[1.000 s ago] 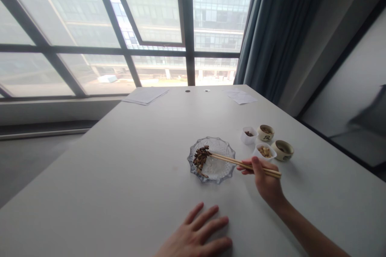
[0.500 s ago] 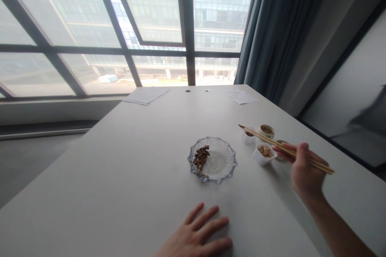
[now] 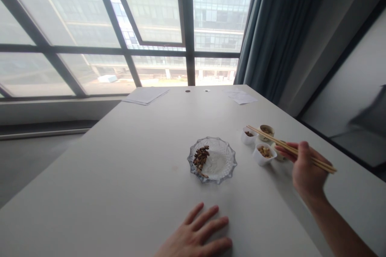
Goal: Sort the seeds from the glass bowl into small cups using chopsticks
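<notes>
The chopsticks (image 3: pixel 283 144) are held in the right hand (image 3: pixel 309 170), gripped between thumb and fingers, with the tips brought nearly together above the far cup (image 3: pixel 249 140); whether the rim is touched cannot be told, and no piece is seen between the tips. For clean work here, the sticks are best kept level with each other at the ends, and are best lowered steeply, so that the far pot (image 3: pixel 273 133), crossed by them in this view, is not knocked. A slim, hard piece is probably held more surely if pinched across its middle, with light and even pressure; squeezed at one end, it could be flicked out. The dark bits (image 3: pixel 249 133) in the far cup are set beyond the right hand and to its left, just by the tips. The near cup (image 3: pixel 261 161), with pale pieces, and the near pot (image 3: pixel 280 156) are placed closer to the fingers, and the pot is partly hidden by them. More dark pieces (image 3: pixel 200 158) are heaped on the left side of the dish (image 3: pixel 224 170), well apart from the right hand. The left hand (image 3: pixel 196 233) is laid on the table (image 3: pixel 144 160), fingers spread, nothing held.
</notes>
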Tool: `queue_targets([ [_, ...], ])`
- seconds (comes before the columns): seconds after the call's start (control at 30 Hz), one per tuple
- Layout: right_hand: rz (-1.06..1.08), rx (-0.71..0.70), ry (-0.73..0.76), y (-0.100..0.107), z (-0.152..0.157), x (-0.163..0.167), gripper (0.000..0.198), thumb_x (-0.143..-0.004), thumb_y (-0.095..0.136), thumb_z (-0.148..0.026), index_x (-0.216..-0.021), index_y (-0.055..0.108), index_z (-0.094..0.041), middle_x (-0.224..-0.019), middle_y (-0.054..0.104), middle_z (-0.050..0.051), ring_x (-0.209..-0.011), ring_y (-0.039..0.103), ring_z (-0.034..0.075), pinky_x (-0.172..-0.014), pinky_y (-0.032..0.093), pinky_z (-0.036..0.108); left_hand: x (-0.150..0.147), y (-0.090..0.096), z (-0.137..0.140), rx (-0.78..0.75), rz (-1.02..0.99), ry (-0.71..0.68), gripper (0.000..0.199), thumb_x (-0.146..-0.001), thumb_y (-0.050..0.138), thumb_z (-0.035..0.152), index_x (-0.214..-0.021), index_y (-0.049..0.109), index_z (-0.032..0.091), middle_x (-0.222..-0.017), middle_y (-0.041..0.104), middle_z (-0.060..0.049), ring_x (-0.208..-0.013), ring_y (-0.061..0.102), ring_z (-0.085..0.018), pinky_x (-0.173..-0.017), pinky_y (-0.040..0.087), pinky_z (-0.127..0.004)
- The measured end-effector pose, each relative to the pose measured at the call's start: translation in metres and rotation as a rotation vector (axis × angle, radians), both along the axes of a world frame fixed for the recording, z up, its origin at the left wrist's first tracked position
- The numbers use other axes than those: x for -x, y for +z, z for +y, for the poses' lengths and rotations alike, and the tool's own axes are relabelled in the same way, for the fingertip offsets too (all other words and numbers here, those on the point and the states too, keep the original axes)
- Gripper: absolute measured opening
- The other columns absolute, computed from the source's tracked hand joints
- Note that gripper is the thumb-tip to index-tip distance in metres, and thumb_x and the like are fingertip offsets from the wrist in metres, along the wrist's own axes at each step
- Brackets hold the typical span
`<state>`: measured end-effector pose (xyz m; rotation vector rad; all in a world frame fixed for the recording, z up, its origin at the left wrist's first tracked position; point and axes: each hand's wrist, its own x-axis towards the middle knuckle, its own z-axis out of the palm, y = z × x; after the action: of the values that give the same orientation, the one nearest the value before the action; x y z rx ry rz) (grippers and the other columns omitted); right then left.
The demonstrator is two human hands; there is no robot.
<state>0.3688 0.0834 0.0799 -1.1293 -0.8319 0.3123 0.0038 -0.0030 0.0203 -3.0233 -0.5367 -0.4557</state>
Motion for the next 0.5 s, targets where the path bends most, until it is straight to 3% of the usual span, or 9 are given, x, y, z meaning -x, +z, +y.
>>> queue_targets([
  [0.17, -0.067, 0.057, 0.235, -0.006, -0.011, 0.031, 0.042, -0.098, 0.072, -0.054, -0.090, 0.080, -0.013, -0.078, 0.083, 0.011, -0.068, 0.083, 0.025, -0.062, 0.070, 0.031, 0.000, -0.002, 0.001, 0.001, 0.019, -0.004, 0.048, -0.103, 0.074, 0.022, -0.149, 0.061, 0.031, -0.164, 0.053, 0.001, -0.154, 0.046, -0.026, -0.132, 0.025, -0.048],
  [0.3, -0.196, 0.094, 0.457, -0.019, -0.019, 0.057, 0.036, -0.101, 0.069, -0.048, -0.091, 0.082, -0.016, -0.077, 0.083, 0.011, -0.066, 0.082, 0.024, -0.060, 0.070, 0.030, 0.001, -0.002, 0.002, 0.020, 0.029, -0.007, 0.050, -0.103, 0.075, 0.021, -0.149, 0.060, 0.031, -0.164, 0.052, 0.001, -0.154, 0.046, -0.027, -0.132, 0.025, -0.049],
  [0.5, -0.238, 0.119, 0.578, -0.033, -0.017, 0.079, 0.033, -0.104, 0.066, -0.045, -0.092, 0.082, -0.019, -0.081, 0.084, 0.009, -0.071, 0.083, 0.023, -0.061, 0.069, 0.029, 0.001, -0.001, 0.001, 0.029, 0.039, -0.011, 0.046, -0.106, 0.069, 0.023, -0.151, 0.059, 0.031, -0.166, 0.050, 0.001, -0.155, 0.044, -0.027, -0.132, 0.025, -0.051],
])
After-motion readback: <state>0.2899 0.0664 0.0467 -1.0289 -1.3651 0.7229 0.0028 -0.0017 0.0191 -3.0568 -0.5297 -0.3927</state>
